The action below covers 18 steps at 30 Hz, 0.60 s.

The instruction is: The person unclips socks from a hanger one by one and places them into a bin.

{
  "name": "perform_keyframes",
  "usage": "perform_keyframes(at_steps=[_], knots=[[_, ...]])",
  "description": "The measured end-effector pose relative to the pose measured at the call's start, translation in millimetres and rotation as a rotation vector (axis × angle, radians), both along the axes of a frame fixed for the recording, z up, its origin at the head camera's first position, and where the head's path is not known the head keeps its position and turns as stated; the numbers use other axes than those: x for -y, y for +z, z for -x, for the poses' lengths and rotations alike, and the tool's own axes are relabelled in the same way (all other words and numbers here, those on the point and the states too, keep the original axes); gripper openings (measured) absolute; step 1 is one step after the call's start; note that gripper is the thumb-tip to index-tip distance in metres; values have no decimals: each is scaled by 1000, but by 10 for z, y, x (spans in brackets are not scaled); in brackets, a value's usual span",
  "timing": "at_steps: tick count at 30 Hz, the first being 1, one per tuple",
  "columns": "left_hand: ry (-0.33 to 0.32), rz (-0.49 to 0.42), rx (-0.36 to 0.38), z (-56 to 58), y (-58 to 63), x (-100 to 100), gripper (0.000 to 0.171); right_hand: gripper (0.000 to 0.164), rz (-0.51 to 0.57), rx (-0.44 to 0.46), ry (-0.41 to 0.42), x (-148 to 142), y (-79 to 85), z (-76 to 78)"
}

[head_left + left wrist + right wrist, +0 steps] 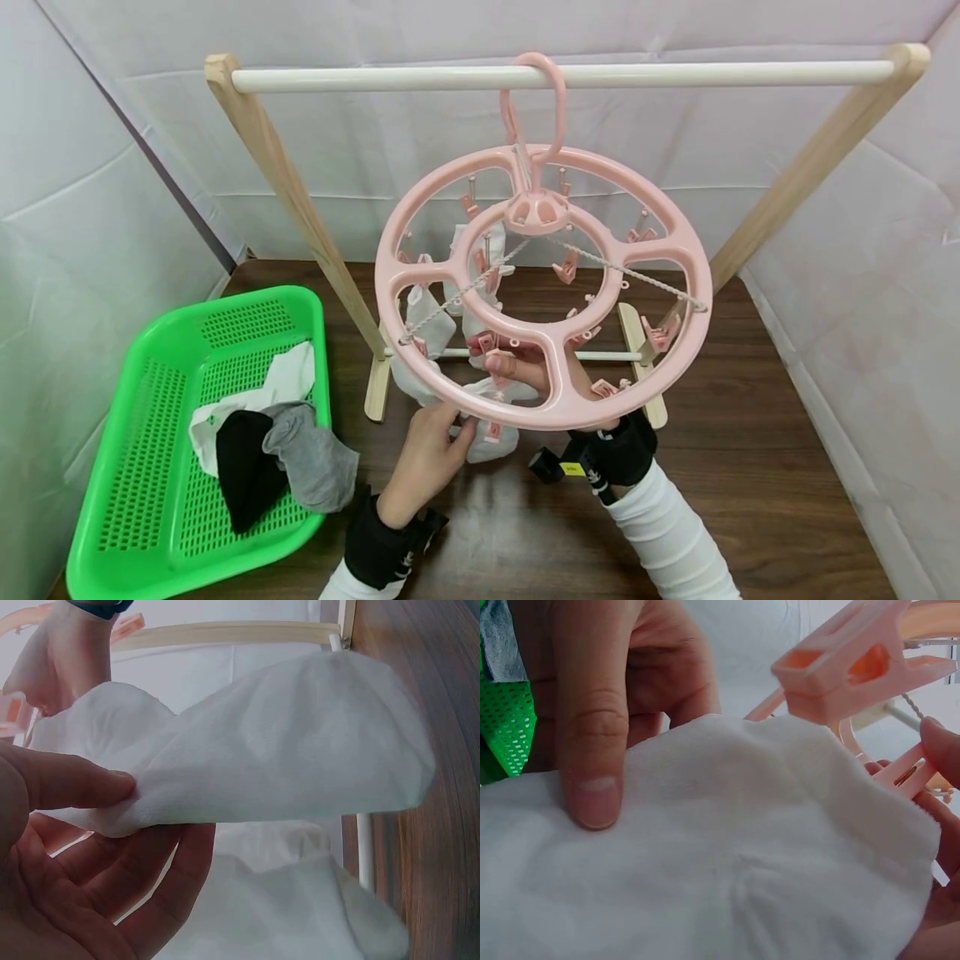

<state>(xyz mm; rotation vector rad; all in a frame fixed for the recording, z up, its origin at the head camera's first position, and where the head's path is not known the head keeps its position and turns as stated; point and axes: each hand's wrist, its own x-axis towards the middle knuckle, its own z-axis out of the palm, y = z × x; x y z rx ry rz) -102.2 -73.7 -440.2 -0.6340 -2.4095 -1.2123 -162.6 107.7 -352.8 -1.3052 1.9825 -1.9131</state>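
Observation:
My left hand (429,457) pinches the edge of a white sock (300,742) between thumb and fingers, below the front rim of a pink round clip hanger (397,217). Under the ring, my right hand (525,367) pinches a pink clothes peg (901,771) at the sock's other side, seen in the right wrist view. Whether that peg bites the cloth cannot be told. Another pink peg (840,671) hangs close above the sock. Several white socks, one of them a white sock (429,321), hang from pegs on the hanger's left side.
A green basket (142,358) at left holds a black sock (246,467), a grey sock (311,458) and white cloth (288,375). The hanger hooks over a white rod (712,75) between wooden posts (817,167). Brown tabletop (757,467) lies underneath.

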Motion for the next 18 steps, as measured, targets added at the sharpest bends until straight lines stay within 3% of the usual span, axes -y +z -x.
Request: perform_keyframes(at_steps=[2, 3, 7, 12, 18], knots=[[15, 10, -5, -4, -5, 4, 18, 62, 9, 228, -97, 45, 114, -95], [24, 16, -13, -3, -9, 4, 18, 67, 8, 245, -125, 54, 125, -112], [45, 30, -14, -11, -4, 20, 22, 59, 72, 253, -155, 75, 114, -117], [43, 15, 0, -17, -1, 55, 26, 54, 175, 269, -87, 87, 50, -31], [58, 24, -29, -37, -16, 90, 25, 11, 270, 238, -17, 108, -32, 89]])
